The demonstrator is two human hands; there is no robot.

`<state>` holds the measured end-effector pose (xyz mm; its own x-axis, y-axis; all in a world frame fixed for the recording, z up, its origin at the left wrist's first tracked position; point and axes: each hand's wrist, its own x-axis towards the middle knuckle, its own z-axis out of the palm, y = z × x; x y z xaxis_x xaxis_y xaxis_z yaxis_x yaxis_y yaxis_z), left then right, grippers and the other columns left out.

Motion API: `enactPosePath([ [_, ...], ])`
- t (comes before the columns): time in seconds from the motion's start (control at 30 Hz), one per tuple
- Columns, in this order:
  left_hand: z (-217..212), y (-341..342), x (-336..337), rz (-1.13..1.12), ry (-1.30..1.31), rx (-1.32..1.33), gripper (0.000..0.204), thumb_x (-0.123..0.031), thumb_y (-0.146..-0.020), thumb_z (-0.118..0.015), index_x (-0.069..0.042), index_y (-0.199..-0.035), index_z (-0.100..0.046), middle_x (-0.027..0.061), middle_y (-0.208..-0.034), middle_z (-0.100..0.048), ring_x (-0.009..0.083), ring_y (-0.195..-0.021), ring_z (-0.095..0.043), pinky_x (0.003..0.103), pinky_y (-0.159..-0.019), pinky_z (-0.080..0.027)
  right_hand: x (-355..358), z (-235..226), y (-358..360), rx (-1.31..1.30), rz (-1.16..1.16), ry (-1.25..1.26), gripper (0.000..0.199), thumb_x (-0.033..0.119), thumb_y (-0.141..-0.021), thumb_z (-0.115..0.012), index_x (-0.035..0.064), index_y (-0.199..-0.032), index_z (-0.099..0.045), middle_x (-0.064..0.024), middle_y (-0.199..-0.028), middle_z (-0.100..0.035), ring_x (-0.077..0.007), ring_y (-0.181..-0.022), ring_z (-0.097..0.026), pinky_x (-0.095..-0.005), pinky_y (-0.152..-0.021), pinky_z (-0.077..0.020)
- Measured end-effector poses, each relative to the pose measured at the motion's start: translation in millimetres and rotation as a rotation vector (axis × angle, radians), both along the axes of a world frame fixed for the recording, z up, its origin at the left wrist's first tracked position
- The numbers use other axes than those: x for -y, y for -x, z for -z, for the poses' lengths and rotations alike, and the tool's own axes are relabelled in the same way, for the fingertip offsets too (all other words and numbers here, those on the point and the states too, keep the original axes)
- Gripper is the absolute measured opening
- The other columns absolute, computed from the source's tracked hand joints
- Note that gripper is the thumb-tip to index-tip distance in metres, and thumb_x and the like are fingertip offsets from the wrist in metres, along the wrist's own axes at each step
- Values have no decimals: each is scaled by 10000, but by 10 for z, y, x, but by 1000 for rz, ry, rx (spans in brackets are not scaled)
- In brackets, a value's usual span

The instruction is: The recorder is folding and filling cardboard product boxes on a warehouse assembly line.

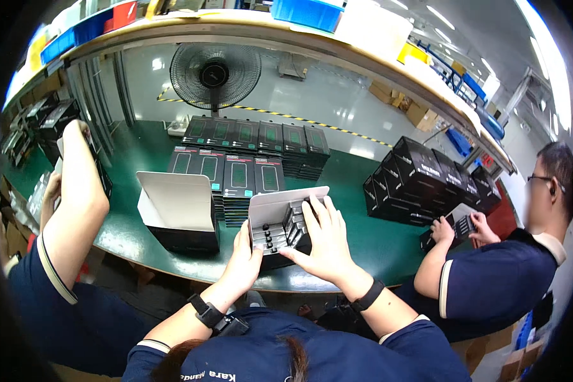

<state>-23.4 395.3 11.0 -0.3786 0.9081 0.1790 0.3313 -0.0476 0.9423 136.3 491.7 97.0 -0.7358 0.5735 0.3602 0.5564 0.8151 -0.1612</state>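
Note:
An open carton (268,207), black outside and white inside, stands at the table's front edge, in front of me. Its raised flap leans toward the far side. My left hand (240,262) grips the carton's left side, thumb at the near rim. In the carton's right part stand several thin dark boxes (295,224); my right hand (325,245) spans them, fingers over their far end and thumb at the near side. Small black pieces (268,239) show in a row in the left part. Another open carton (175,202) stands to the left, its inside hidden by the flap.
Stacks of flat black boxes with green panels (239,175) stand beyond the cartons on the green table (350,175). Black cartons (420,178) are piled at right, where a co-worker (490,280) handles an open box. Another person's arm (76,197) reaches in at left. A fan (214,73) stands behind.

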Motion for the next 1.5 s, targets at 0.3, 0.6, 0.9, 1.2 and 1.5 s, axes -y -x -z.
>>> enactPosePath([
  [0.3, 43, -254, -40, -131, -61, 111, 621, -4, -889, -427, 56, -1413, -98, 274, -1362, -256, 400, -1271, -314, 410, -1076, -267, -14, 58, 290, -384, 295, 147, 885, 309, -698, -763, -74, -1355, -310, -313, -1257, -438, -441, -1157, -450, -446, -989, -355],
  [0.6, 8, -221, -43, -56, -23, 72, 630, -5, -893, -411, 49, -1422, -73, 272, -1378, -241, 392, -1299, -289, 398, -1096, -247, -174, 194, 199, -290, 219, -22, 812, 204, -743, -685, -130, -1352, -265, -362, -1285, -415, -457, -1157, -458, -469, -966, -362],
  [0.9, 15, -219, 31, -40, 38, 44, 725, -37, -884, -458, 7, -1444, 0, 322, -1427, -127, 460, -1340, -190, 467, -1102, -227, 92, 82, 179, -35, 270, -164, 776, 250, -807, -648, -90, -1380, -250, -365, -1390, -261, -470, -1293, -294, -529, -1040, -270],
  [1.2, -28, -168, -30, 3, 44, 83, 677, 11, -889, -397, 7, -1447, -13, 276, -1438, -146, 400, -1356, -194, 406, -1120, -196, -62, 304, 153, -253, -57, -255, 397, 132, -815, -622, -26, -1177, -581, -198, -1192, -580, -354, -1143, -531, -437, -990, -384],
  [1.5, 5, -203, -76, 12, 32, 92, 723, 1, -870, -435, 10, -1445, 3, 298, -1451, -103, 439, -1355, -175, 436, -1113, -212, -69, 368, 66, -205, -41, -254, 458, 190, -821, -597, -33, -1218, -551, -201, -1241, -556, -348, -1174, -511, -438, -1000, -354],
])
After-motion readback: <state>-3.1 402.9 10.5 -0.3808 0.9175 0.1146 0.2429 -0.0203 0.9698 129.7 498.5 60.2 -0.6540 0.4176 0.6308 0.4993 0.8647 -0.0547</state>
